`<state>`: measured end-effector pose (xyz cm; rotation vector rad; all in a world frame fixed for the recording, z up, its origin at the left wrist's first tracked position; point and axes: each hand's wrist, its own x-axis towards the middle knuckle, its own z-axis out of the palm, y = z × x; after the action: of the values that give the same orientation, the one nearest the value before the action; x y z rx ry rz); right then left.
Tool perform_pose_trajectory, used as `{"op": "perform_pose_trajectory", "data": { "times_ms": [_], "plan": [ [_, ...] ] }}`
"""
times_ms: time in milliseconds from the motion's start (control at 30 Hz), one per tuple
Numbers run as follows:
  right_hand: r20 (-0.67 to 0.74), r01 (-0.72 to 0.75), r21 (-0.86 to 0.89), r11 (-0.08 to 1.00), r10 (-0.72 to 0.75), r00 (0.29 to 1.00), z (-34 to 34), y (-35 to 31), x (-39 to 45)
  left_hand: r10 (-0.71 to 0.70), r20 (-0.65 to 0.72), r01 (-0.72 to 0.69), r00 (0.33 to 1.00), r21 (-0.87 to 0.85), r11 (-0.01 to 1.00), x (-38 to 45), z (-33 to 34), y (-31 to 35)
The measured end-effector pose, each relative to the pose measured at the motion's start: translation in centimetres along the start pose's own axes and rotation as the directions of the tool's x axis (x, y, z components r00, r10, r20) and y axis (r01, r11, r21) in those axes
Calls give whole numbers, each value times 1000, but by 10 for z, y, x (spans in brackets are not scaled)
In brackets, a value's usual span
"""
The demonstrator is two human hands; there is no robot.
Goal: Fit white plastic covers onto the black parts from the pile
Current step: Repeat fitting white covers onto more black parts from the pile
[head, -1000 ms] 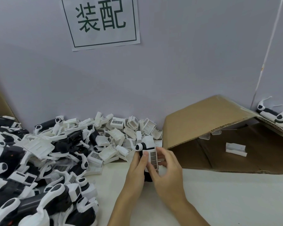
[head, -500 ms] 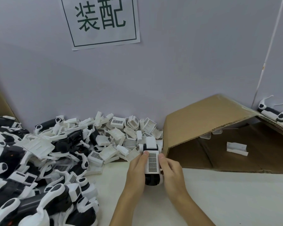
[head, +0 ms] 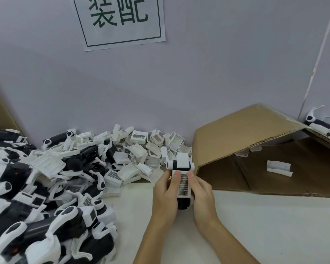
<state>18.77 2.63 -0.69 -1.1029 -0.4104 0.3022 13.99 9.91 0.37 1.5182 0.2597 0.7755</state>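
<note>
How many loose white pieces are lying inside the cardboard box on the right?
1 clearly: a white plastic piece lying on the floor of the tipped cardboard box. Two pale bits near its flap edge may be more; others could be hidden.

Even, soft overhead light; faint shadows on the counter (head: 255, 216). Wide-angle bowing toward frame edges; slight softness overall, no glare.
</note>
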Motion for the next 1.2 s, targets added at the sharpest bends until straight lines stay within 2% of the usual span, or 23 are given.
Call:
{"op": "perform_pose_trajectory", "data": {
  "times_ms": [133, 333, 533, 700, 933, 1200],
  "plan": [
    [5, -38, -10, 999, 38, 999, -2, -1, 2, 21, 6, -21, 1000, -11, 1000, 0, -1, 3],
    [11, -43, -65, 997, 44, 999, -2, -2, 3, -43, -118, 43, 992, -5, 999, 0, 2, 3],
    [2, -83, -50, 995, 83, 997, -4, -3, 3, -83, -157, 85, 984, 3, 996, -1, 6, 4],
    [-2, -88, -57, 994, 88, 996, -2, -2, 3, -72, -140, 80, 988, 48, 996, 1, 5, 4],
    [-58, -156, -6, 988, 156, 986, -1, 1, 4, -104, -84, 103, 991, -10, 995, -1, 6, 7],
    [-50, -96, -84, 992, 93, 994, -3, 1, 5, -53, -67, 60, 996, 107, 992, 0, 5, 8]
  ]
}}
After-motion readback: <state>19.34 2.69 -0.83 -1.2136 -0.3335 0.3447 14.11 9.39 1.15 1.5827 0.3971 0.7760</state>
